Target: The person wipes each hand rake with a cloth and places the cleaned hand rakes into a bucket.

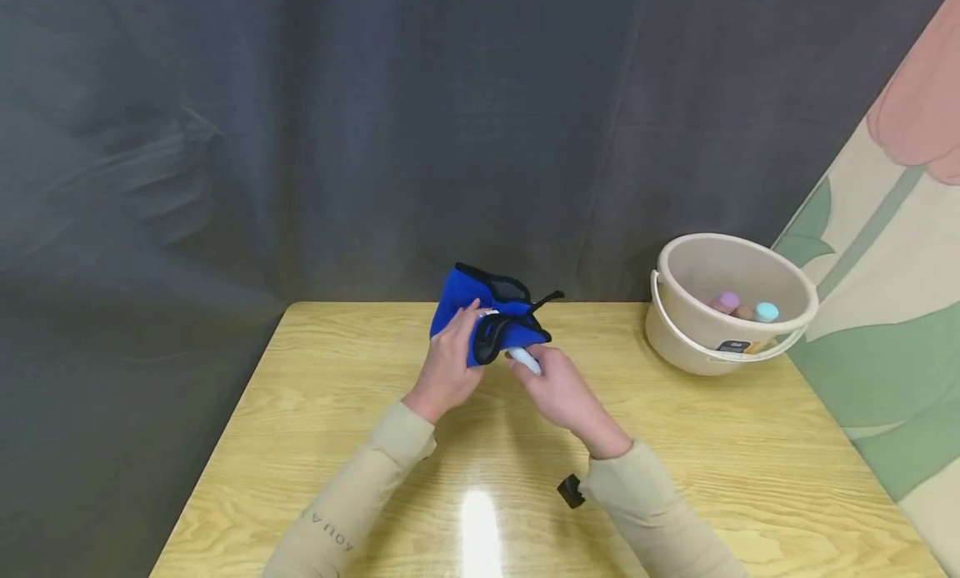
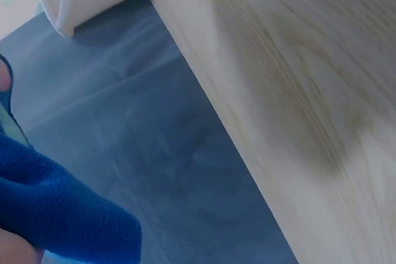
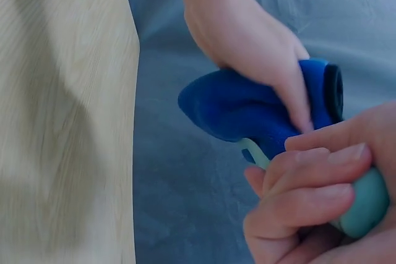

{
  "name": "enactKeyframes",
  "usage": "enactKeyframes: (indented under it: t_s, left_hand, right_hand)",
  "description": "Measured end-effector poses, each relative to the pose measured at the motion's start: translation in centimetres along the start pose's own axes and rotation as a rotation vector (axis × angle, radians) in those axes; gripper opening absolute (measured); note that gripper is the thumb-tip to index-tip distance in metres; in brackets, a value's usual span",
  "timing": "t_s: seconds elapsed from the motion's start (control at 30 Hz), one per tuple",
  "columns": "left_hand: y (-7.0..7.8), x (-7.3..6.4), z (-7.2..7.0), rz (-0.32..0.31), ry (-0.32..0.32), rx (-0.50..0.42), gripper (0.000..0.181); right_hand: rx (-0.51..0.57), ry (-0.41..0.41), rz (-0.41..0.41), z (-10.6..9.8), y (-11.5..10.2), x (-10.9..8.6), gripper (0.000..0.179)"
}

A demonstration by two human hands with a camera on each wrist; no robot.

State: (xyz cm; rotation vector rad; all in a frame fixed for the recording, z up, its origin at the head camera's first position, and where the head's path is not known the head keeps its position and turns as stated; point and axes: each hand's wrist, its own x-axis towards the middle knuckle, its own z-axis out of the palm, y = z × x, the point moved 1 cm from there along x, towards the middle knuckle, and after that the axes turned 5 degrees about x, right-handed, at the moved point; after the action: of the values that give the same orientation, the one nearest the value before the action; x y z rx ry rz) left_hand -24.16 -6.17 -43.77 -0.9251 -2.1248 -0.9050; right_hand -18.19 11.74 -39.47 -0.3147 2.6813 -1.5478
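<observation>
Above the far part of the table, my left hand (image 1: 450, 359) grips a blue cloth piece (image 1: 453, 301) with black edging and a thin black strap. The cloth is folded around a pale, slender thing, whose light green rounded handle end (image 3: 369, 204) sticks out. My right hand (image 1: 560, 388) holds that handle, its fingers curled round it in the right wrist view. Between the hands, a pale green strip (image 3: 255, 154) shows beside the cloth. The rest of what lies inside the cloth is hidden. In the left wrist view, only the blue cloth (image 2: 68, 214) and bits of fingers show.
A beige bucket (image 1: 678, 338) with a white handle stands at the table's right rear, with purple, brown and light blue things in it. The wooden table (image 1: 300, 395) ends at a dark curtain (image 1: 450, 128). A small black block (image 1: 571, 490) is by the right cuff.
</observation>
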Motion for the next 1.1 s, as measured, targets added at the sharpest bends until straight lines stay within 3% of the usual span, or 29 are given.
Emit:
enactKeyframes:
  t_s: [0.2, 0.33, 0.53, 0.67, 0.93, 1.1]
  left_hand:
    - [1.5, -0.3, 0.1, 0.02, 0.001, -0.09, 0.043]
    - [2.4, -0.4, 0.4, 0.047, -0.002, -0.113, 0.05]
    - [2.1, -0.1, 0.6, 0.053, 0.04, -0.126, 0.059]
    - [0.8, -0.1, 0.5, 0.044, 0.075, -0.053, 0.058]
    - [-1.3, -0.3, -0.3, 0.098, 0.08, 0.238, 0.049]
    - [-2.1, -0.1, -0.9, 0.075, 0.115, 0.288, 0.045]
  right_hand:
    - [0.016, 0.025, -0.031, -0.3, 0.5, 0.2, 0.014]
    - [0.056, 0.051, -0.069, -0.5, 0.8, 0.4, 0.017]
    - [0.04, 0.037, -0.054, -0.5, 0.5, 0.3, 0.012]
    - [0.032, -0.003, -0.035, -0.2, 0.1, 0.1, 0.016]
    - [0.091, -0.09, 0.001, 0.6, 0.5, -0.3, 0.02]
    - [0.129, -0.122, 0.021, 0.6, 0.6, -0.4, 0.021]
